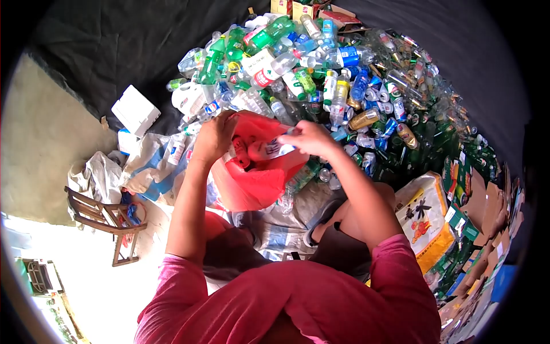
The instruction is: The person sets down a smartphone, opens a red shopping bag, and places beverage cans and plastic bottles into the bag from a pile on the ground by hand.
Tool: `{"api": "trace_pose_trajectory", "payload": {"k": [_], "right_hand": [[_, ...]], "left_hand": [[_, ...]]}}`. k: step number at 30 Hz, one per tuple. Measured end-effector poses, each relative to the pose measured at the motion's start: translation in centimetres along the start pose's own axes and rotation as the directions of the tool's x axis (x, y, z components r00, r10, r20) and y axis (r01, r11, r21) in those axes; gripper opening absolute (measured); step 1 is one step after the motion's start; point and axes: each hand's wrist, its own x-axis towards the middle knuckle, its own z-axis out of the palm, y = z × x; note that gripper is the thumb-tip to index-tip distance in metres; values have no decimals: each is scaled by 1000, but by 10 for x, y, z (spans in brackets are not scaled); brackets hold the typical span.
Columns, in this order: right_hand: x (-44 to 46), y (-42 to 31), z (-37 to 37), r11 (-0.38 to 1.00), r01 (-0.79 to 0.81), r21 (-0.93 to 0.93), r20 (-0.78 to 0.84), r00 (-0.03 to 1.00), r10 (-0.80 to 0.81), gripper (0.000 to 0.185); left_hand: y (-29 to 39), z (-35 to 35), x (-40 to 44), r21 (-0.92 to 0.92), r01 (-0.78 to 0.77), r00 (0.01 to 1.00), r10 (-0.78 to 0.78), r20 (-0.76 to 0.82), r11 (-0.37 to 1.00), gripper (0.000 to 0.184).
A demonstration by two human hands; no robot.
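A red plastic bag (249, 186) hangs open in front of me, above my knees. My left hand (216, 137) grips its upper left edge, fingers wrapped round the plastic. At the bag's right side my right hand (308, 139) is closed at the rim, beside a white and blue item (278, 150) in the bag's mouth; whether it pinches that item or the plastic is unclear. Red objects (242, 152), perhaps cans, lie inside the bag. The bottom of the bag's inside is hidden.
Beyond the bag rises a heap of plastic bottles (275, 66) and cans (364, 119). Flattened cardboard (484, 212) and a yellow-white sack (424, 218) are at right. On the left are a wooden chair (106, 218), a white foam box (136, 110) and pale sacks (98, 175).
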Motion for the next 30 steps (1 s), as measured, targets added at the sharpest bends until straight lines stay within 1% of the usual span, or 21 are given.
{"api": "trace_pose_trajectory", "payload": {"k": [1,3,4,5,6,8,10,11,13,14,15,17,18,19,21,22,24,25,28,30], "right_hand": [[10,2,15,998,-27,-56,16,999,28,52],[3,-14,34,995,92,-32,-22,995,-92,50],[29,7,49,989,99,-108,62,994,-92,52],[32,14,65,994,108,-26,8,994,-108,52],[35,15,74,996,86,7,-7,996,-86,52],[49,23,95,997,56,51,-30,998,-54,52],[76,39,121,984,68,162,-197,980,-36,51],[80,37,126,984,64,167,-199,980,-30,51],[89,30,137,966,255,50,-272,934,-233,50],[97,29,144,941,337,40,-254,914,-317,41],[101,24,151,941,334,45,-257,915,-312,41],[110,18,163,928,348,134,-246,919,-309,34],[114,20,166,928,348,133,-246,919,-309,34],[117,23,169,904,416,96,-290,881,-374,30],[133,39,182,875,481,52,-327,836,-440,29],[138,46,187,869,492,51,-328,830,-450,29],[136,46,187,865,493,93,-280,847,-453,29],[135,44,187,868,477,142,-234,868,-438,29],[127,33,177,868,389,309,-65,919,-389,29],[121,24,169,857,303,418,64,931,-360,30]], "left_hand": [[3,-2,-1,5,1,1000,-1,18,1000,33],[8,-5,-3,10,-7,1000,7,25,1000,33],[10,-6,-3,-2,-5,1000,5,25,1000,33],[11,-7,-4,-13,-4,1000,4,27,1000,32],[9,-7,-5,-7,-8,999,8,37,1000,32],[6,-7,-7,-48,-64,997,66,42,997,31],[4,-8,-9,-83,-73,994,79,76,994,31],[5,-9,-11,-116,-76,991,88,98,990,30],[11,-10,-14,-112,-71,988,85,125,991,31],[12,-9,-15,-127,-63,987,81,142,990,30],[12,-9,-15,-142,-55,984,77,158,988,30],[8,-8,-15,-160,-58,982,86,169,985,29],[7,-8,-15,-180,-61,980,93,175,982,28],[7,-9,-14,-182,-61,980,93,173,981,28],[10,-13,-15,-248,-56,963,118,243,967,27],[13,-13,-16,-249,-56,963,118,241,967,27],[22,-11,-17,-249,-70,945,144,293,966,27],[20,-10,-18,-249,-72,946,146,291,966,27],[0,-1,-16,-391,53,936,90,340,919,26],[0,-3,-15,-429,67,945,81,318,901,25]]}}
